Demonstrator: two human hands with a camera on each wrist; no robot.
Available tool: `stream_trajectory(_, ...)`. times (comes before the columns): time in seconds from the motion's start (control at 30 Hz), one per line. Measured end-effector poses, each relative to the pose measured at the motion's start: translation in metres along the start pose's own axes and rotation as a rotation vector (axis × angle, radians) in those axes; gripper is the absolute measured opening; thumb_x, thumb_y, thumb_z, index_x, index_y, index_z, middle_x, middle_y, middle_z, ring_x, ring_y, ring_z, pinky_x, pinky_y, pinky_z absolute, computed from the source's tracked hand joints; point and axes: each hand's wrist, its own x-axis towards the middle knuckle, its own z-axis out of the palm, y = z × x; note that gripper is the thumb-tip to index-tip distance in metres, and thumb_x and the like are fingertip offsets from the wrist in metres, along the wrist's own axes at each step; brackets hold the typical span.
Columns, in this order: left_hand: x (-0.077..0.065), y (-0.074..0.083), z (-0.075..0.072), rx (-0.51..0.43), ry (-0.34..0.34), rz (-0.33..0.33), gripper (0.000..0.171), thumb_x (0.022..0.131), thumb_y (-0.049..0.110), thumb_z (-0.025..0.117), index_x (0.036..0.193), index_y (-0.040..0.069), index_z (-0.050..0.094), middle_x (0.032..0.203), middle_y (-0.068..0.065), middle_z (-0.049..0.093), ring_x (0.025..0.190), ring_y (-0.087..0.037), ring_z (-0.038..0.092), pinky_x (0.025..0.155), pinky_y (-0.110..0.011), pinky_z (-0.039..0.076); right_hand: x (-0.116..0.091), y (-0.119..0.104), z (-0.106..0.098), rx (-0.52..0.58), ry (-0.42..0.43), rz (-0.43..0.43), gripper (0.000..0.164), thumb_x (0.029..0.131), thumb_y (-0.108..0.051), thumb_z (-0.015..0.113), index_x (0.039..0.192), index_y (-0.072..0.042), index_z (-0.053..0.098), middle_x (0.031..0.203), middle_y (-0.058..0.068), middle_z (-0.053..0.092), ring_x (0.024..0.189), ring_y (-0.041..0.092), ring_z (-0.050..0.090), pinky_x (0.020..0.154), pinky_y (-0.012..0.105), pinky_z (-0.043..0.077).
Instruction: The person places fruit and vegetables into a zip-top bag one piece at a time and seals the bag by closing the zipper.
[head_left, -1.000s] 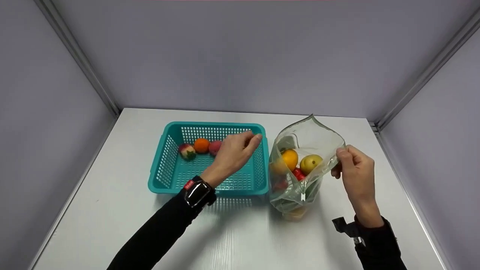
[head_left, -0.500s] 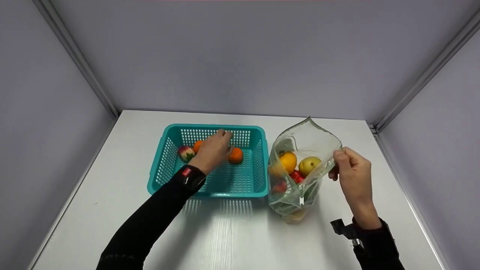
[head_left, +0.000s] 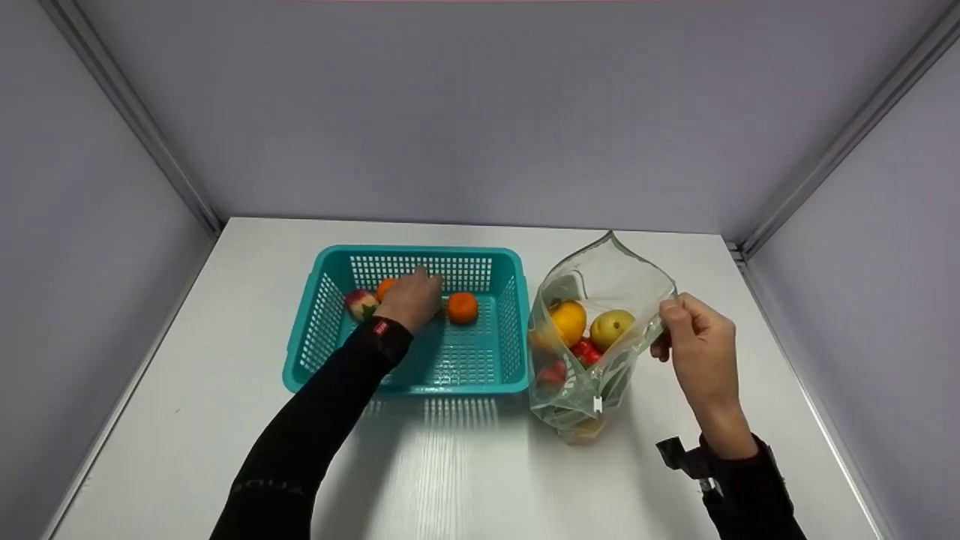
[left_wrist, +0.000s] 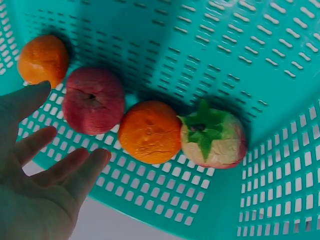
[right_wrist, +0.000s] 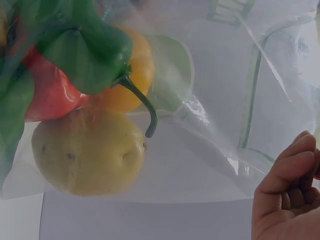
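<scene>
In the head view my left hand [head_left: 410,301] is inside the turquoise basket [head_left: 450,389], above the fruit. The left wrist view shows its fingers spread beside a dark pink, apple-like fruit [left_wrist: 93,100], holding nothing. An orange [left_wrist: 44,60] lies on one side of this fruit; another orange [left_wrist: 150,132] and a red-and-cream fruit with a green leafy cap [left_wrist: 214,137] lie on the other. My right hand [head_left: 701,345] pinches the rim of a clear, gaping bag [head_left: 611,281]. Through its film I see a green pepper [right_wrist: 92,55], a red pepper [right_wrist: 52,87] and a potato-like yellow item [right_wrist: 90,152].
The bag stands close against the basket's right side on a white table [head_left: 172,420]. Grey panels [head_left: 480,112] enclose the back and both sides. A yellow-orange fruit [head_left: 568,321] shows in the bag's mouth.
My left hand has moved left and down from the basket's right end to the fruit row, uncovering the orange at the right. My right hand keeps hold of the bag's rim.
</scene>
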Motion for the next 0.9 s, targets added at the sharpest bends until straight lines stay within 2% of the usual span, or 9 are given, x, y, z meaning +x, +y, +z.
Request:
stream_trajectory(0.1,-0.0005,-0.0035,0.0025,-0.05,-0.05,-0.01,0.015,0.102,0.006,0.063,0.111,-0.004,0.069,0.113,-0.03,0.063,0.086,-0.037,0.067,0.074,-0.045,0.061,-0.0023,-0.0008,-0.0005,-0.006,-0.001,0.001,0.037,0.104,-0.008,0.053,0.072,0.008,0.054,0.058,0.006,0.057,0.049,0.013,0.054,0.046,0.022,0.046)
stream_trajectory(0.23,-0.0001,-0.0074,0.0043,-0.114,-0.118,-0.034,0.014,0.101,0.008,0.064,0.112,-0.001,0.069,0.112,-0.027,0.062,0.09,-0.037,0.064,0.077,-0.046,0.059,-0.003,-0.0019,-0.0001,-0.01,-0.008,-0.006,0.036,0.104,-0.009,0.053,0.072,0.008,0.055,0.059,0.005,0.057,0.049,0.013,0.054,0.046,0.022,0.046)
stream_trajectory(0.4,0.0013,-0.0105,0.0082,-0.123,-0.161,-0.05,0.018,0.098,0.004,0.068,0.116,0.0,0.07,0.112,-0.025,0.062,0.093,-0.036,0.064,0.079,-0.046,0.059,-0.0041,-0.0027,0.0005,-0.013,-0.016,-0.01,0.036,0.104,-0.009,0.054,0.072,0.008,0.056,0.058,0.005,0.057,0.048,0.013,0.054,0.046,0.022,0.046)
stream_trajectory(0.53,0.0016,-0.0101,0.0103,-0.13,-0.182,-0.066,0.019,0.097,0.003,0.07,0.116,0.0,0.071,0.121,-0.029,0.061,0.09,-0.035,0.066,0.078,-0.045,0.059,-0.0048,-0.0026,0.0009,-0.007,-0.019,-0.012,0.036,0.104,-0.008,0.053,0.072,0.008,0.056,0.057,0.005,0.057,0.048,0.013,0.054,0.045,0.022,0.046)
stream_trajectory(0.63,0.0007,-0.0075,0.0081,-0.152,-0.206,-0.083,0.017,0.098,0.001,0.066,0.114,-0.001,0.071,0.137,-0.035,0.054,0.087,-0.034,0.067,0.076,-0.044,0.059,-0.0049,-0.0026,0.0007,-0.007,-0.02,-0.011,0.035,0.104,-0.008,0.054,0.073,0.008,0.057,0.058,0.005,0.057,0.048,0.013,0.054,0.046,0.022,0.046)
stream_trajectory(0.7,-0.0006,-0.0065,0.0059,-0.156,-0.221,-0.089,0.017,0.101,0.001,0.061,0.115,-0.002,0.071,0.139,-0.036,0.052,0.087,-0.035,0.068,0.075,-0.045,0.06,-0.0051,-0.0026,0.0007,-0.008,-0.023,-0.008,0.035,0.104,-0.009,0.054,0.074,0.008,0.058,0.058,0.005,0.057,0.048,0.013,0.054,0.046,0.022,0.047)
stream_trajectory(0.77,-0.0017,-0.0061,0.0043,-0.153,-0.235,-0.087,0.019,0.101,0.0,0.059,0.117,-0.003,0.07,0.133,-0.035,0.056,0.09,-0.036,0.067,0.078,-0.045,0.059,-0.0056,-0.0024,0.0008,-0.009,-0.026,-0.008,0.036,0.105,-0.01,0.054,0.074,0.008,0.058,0.059,0.005,0.057,0.049,0.014,0.054,0.046,0.022,0.047)
stream_trajectory(0.9,-0.0037,-0.008,0.0011,-0.153,-0.226,-0.074,0.018,0.099,-0.001,0.06,0.115,-0.002,0.069,0.106,-0.024,0.064,0.091,-0.034,0.064,0.079,-0.045,0.057,-0.0052,-0.0015,0.0022,-0.006,-0.035,-0.017,0.037,0.105,-0.01,0.053,0.074,0.008,0.057,0.058,0.005,0.057,0.049,0.014,0.054,0.046,0.022,0.046)
